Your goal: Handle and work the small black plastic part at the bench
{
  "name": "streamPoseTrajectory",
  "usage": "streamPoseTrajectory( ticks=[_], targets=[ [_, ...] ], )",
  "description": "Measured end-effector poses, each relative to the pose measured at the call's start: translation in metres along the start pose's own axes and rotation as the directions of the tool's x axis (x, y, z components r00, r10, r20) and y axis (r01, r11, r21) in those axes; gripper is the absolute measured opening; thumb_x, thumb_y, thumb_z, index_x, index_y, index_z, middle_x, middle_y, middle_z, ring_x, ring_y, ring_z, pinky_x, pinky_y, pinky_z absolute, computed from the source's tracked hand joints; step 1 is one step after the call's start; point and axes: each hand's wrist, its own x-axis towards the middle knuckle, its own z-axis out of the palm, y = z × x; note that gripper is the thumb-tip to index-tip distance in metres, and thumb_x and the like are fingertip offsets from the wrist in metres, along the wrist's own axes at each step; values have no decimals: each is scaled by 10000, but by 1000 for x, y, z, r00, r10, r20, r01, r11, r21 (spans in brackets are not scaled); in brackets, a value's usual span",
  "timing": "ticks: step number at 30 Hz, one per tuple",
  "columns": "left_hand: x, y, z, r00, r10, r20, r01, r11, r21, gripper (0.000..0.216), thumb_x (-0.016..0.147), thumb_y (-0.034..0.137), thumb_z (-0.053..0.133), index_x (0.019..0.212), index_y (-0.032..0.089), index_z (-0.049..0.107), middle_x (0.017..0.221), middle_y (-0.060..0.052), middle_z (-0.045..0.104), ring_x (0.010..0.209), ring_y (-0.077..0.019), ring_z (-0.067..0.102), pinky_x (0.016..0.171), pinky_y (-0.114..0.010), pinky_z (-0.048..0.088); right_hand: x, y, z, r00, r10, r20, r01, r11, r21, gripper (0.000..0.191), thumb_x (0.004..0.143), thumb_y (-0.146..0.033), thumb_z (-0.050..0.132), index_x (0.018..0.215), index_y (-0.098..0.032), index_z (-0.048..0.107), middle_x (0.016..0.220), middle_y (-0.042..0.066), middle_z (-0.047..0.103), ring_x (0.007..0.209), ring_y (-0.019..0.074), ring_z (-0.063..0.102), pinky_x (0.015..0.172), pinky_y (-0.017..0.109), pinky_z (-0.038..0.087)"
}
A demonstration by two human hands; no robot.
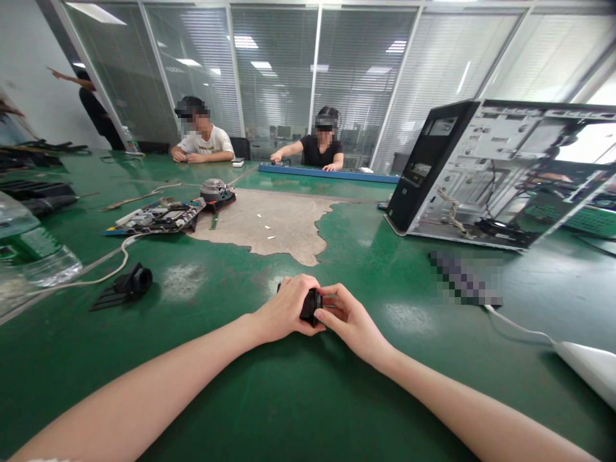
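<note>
1. An open computer case (pixel 428 160) stands upright on the green table (pixel 269 398).
2. Left of the case and nearer the person, a small black part (pixel 310 310) sits between two hands; whether it touches the table cannot be told.
3. Its visible rimmed end faces right, toward the case's side; the long axis seems to run left to right, though fingers hide most of it.
4. The left hand (pixel 287 309) has its fingers wrapped over the part, gripping it.
5. The right hand (pixel 353 324) has its fingers curled round the rimmed end, thumb pressed on it.
6. Farther left of the case lie a circuit board (pixel 158 218) and a black grille piece (pixel 128 285), its slatted end pointing away from the case.
</note>
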Motion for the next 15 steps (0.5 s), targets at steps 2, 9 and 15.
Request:
streamPoseTrajectory(
  ticks=[2, 9, 15],
  targets=[
    [0, 1, -1, 1000, 1, 1, -1, 1000, 2, 554, 645, 336, 642, 1060, 207, 298, 1065, -78, 475, 982, -235, 473, 810, -371, 339, 0, -1, 0, 1000, -3, 3, 3, 1000, 0, 215, 758, -247, 579, 930, -209, 457, 887, 18, 572, 845, 155, 589, 731, 298, 507],
    [0, 0, 0, 1000, 7, -3, -7, 1000, 7, 570, 635, 338, 652, 1058, 210, 292, 1060, -76, 473, 982, -235, 474, 810, -368, 336, 0, 4, -1, 996, -86, 15, 86, 996, -7, 171, 760, -246, 579, 904, -213, 494, 913, 13, 523, 889, 153, 561, 742, 280, 509],
    [-1, -2, 1, 1000, 25, -7, -25, 1000, 5, 623, 610, 363, 685, 1060, 210, 282, 1071, -81, 465, 995, -240, 465, 811, -368, 335, 2, 6, -1, 993, -120, -20, 120, 993, 1, 123, 774, -258, 563, 871, -206, 509, 912, 13, 516, 880, 139, 550, 805, 290, 480]
  ],
)
